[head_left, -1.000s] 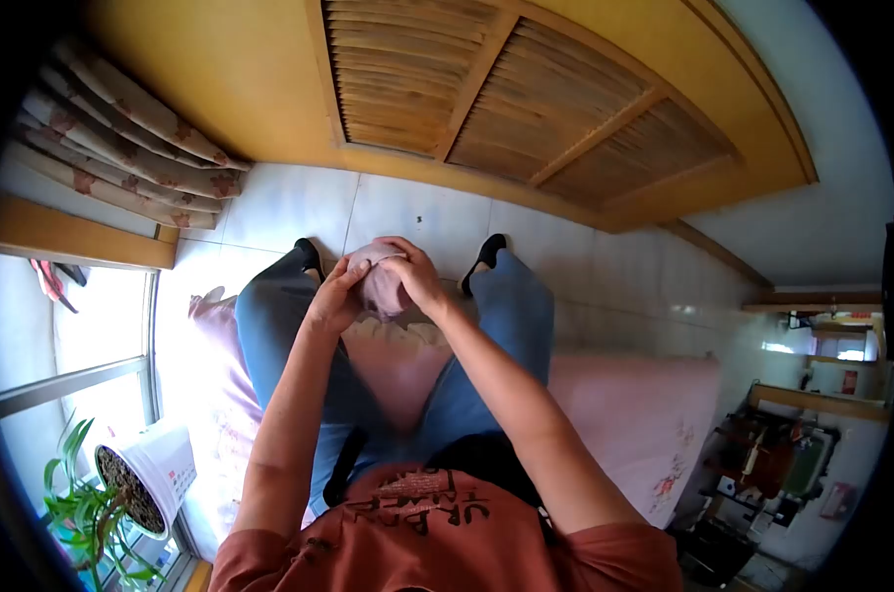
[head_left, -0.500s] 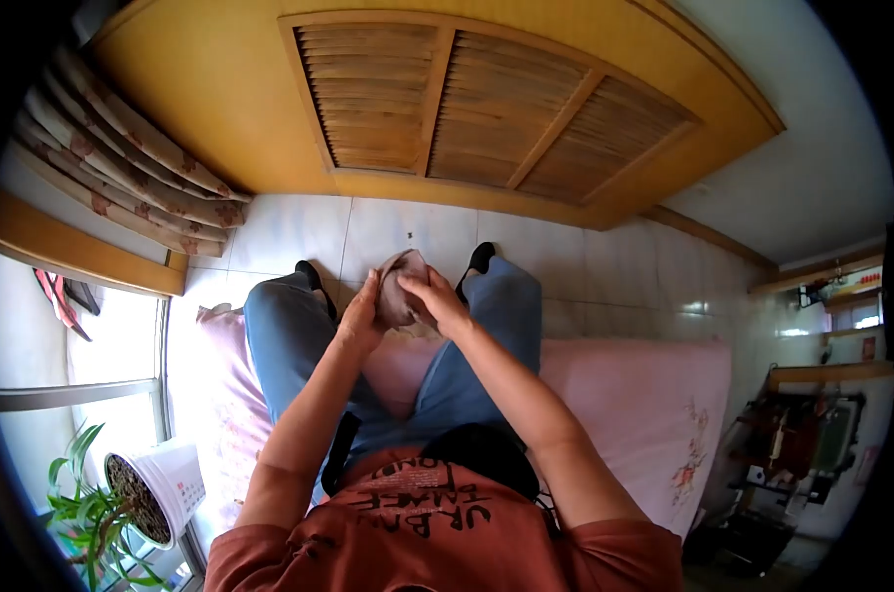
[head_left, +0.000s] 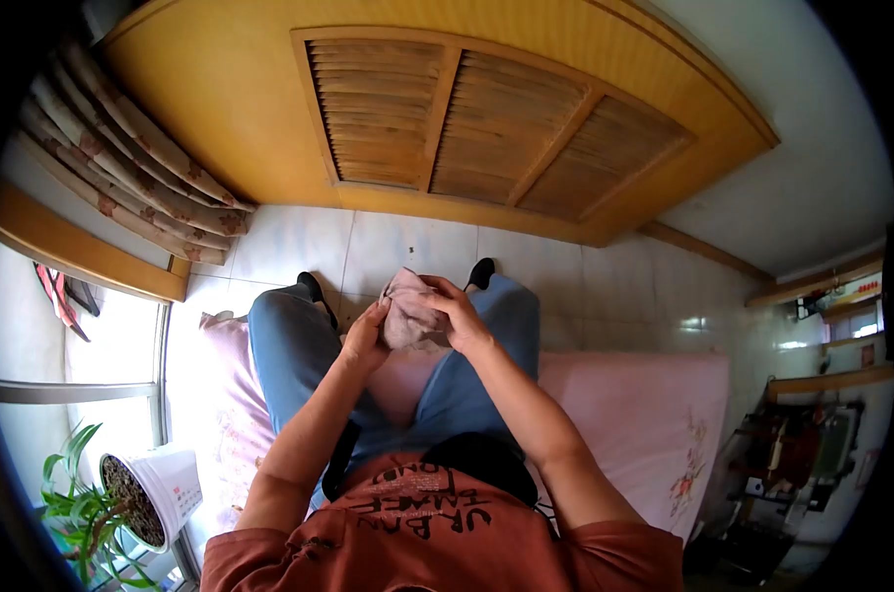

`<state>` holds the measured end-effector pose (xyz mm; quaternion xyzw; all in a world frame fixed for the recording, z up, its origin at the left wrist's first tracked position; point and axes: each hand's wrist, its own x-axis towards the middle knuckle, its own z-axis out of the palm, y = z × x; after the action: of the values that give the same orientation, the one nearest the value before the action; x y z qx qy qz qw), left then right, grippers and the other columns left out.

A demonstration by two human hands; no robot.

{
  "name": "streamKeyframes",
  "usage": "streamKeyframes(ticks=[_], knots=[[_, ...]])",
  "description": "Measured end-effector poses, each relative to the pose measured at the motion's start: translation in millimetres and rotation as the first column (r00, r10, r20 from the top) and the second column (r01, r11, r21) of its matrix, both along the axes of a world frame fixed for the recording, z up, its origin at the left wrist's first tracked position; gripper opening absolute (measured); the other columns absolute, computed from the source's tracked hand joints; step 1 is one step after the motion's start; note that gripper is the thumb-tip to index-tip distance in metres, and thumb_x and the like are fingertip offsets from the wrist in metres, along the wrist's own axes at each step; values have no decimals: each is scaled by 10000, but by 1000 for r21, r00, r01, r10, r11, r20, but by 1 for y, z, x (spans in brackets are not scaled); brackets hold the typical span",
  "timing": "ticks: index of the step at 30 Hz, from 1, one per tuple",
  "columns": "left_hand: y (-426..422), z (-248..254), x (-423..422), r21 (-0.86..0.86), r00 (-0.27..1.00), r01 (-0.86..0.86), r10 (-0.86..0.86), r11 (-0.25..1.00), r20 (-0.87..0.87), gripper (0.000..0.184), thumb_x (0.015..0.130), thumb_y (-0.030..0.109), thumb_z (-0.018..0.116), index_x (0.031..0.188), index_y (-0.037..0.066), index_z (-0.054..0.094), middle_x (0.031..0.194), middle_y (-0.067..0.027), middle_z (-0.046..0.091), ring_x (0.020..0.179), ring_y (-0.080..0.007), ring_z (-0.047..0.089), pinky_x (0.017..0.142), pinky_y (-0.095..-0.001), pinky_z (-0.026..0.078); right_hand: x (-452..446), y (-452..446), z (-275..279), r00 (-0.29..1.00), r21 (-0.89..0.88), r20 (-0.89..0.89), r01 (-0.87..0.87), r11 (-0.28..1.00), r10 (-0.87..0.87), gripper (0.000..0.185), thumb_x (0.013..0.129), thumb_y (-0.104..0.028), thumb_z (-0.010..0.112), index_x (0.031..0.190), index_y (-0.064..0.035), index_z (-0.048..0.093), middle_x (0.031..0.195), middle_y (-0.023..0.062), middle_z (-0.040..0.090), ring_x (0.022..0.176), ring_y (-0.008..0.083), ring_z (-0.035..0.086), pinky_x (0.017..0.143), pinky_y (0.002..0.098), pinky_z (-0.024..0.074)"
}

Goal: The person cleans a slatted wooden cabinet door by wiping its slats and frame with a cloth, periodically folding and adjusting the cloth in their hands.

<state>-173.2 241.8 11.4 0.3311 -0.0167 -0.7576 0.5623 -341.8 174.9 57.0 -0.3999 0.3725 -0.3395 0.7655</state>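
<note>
Between my knees I hold a crumpled pinkish-grey cloth [head_left: 410, 314] with both hands. My left hand [head_left: 368, 335] grips its left edge, with the thumb on top. On the other side my right hand [head_left: 459, 314] has its fingers closed on the upper right part of the cloth. The cloth bunches to a peak at its far end and hangs loose at its near end. Some of my fingertips are hidden behind the folds.
I sit on a pink bedspread [head_left: 634, 395]. Ahead, past the tiled floor [head_left: 299, 235], stands a wooden panel with louvres [head_left: 511, 113]. A patterned curtain [head_left: 136, 163] hangs at left. A potted plant [head_left: 161, 493] stands by the window, near left.
The cloth has been spread wider and turned, so more of its surface shows. My right hand has shifted slightly right along its edge. The view has tilted a little.
</note>
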Motion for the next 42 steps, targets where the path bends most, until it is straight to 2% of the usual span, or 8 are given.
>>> streamKeyframes(ticks=[11, 21, 24, 26, 28, 35, 37, 42], knots=[[14, -10, -15, 188, 947, -193, 133, 963, 291, 331, 1000, 179, 378, 1310, 109, 469, 1220, -122, 571, 1087, -258, 592, 890, -397, 526, 40, 38, -20, 986, 135, -131, -88, 987, 106, 572, 868, -176, 684, 1378, -79, 444, 1272, 65, 548, 1186, 175, 513, 977, 318, 441], [-41, -43, 55, 106, 856, -1, -54, 994, 514, 440, 891, 195, 577, 1305, 45, 556, 1186, -113, 612, 1103, -224, 557, 914, -343, 441, 20, -18, -112, 999, 475, -51, 19, 880, 6, 108, 829, -174, 674, 930, -140, 661, 773, -17, 611, 685, 102, 565, 582, 272, 460], [-85, -75, 85, 50, 631, 170, -148, 984, 761, 343, 861, 181, 604, 1135, -19, 655, 1017, -138, 691, 976, -209, 620, 866, -322, 476, 20, -52, -108, 998, 501, -55, 58, 864, -35, 149, 855, -150, 662, 997, -106, 654, 738, -22, 621, 538, 100, 547, 446, 253, 430], [-106, -57, 93, 62, 211, 528, -201, 847, 957, 302, 872, 205, 577, 1038, -25, 679, 1012, -203, 694, 970, -300, 666, 837, -344, 505, 25, -74, -107, 979, 476, -200, 137, 869, -45, 215, 854, -112, 661, 1066, -90, 637, 883, 36, 656, 791, 141, 652, 604, 301, 531], [-133, -83, 91, 434, -458, 885, 142, 168, 878, 287, 876, 193, 557, 1046, 3, 690, 1020, -213, 691, 986, -327, 667, 821, -369, 514, 32, -95, -128, 935, 341, -354, 128, 931, 2, 304, 854, -98, 661, 1153, -51, 627, 1009, 53, 667, 894, 149, 642, 739, 290, 516], [-133, -93, 81, 611, -559, 774, -275, 165, 782, 263, 901, 177, 516, 1034, 77, 720, 1094, -154, 691, 970, -286, 668, 831, -455, 504, 107, -187, -232, 643, -461, -746, -313, 830, -172, 464, 819, -167, 662, 1266, -66, 589, 998, 174, 639, 942, 323, 605, 816, 377, 493], [-151, -60, 73, 839, -851, 526, -95, -138, 517, 260, 904, 187, 518, 1037, 106, 726, 1096, -135, 695, 973, -313, 664, 863, -512, 467, 148, -220, -248, 488, -400, -861, -473, 785, -145, 495, 782, -158, 660, 1260, -51, 589, 1005, 178, 624, 920, 305, 617, 801, 367, 502], [-155, -54, 80, 520, -490, 854, -294, 26, 820, 331, 910, 238, 538, 1152, 79, 698, 1109, -134, 685, 985, -356, 645, 909, -567, 403, 255, -269, -256, 385, -489, -869, -564, 666, -312, 605, 761, -152, 684, 1343, -183, 525, 1126, 206, 516, 1067, 385, 538, 856, 464, 508]])
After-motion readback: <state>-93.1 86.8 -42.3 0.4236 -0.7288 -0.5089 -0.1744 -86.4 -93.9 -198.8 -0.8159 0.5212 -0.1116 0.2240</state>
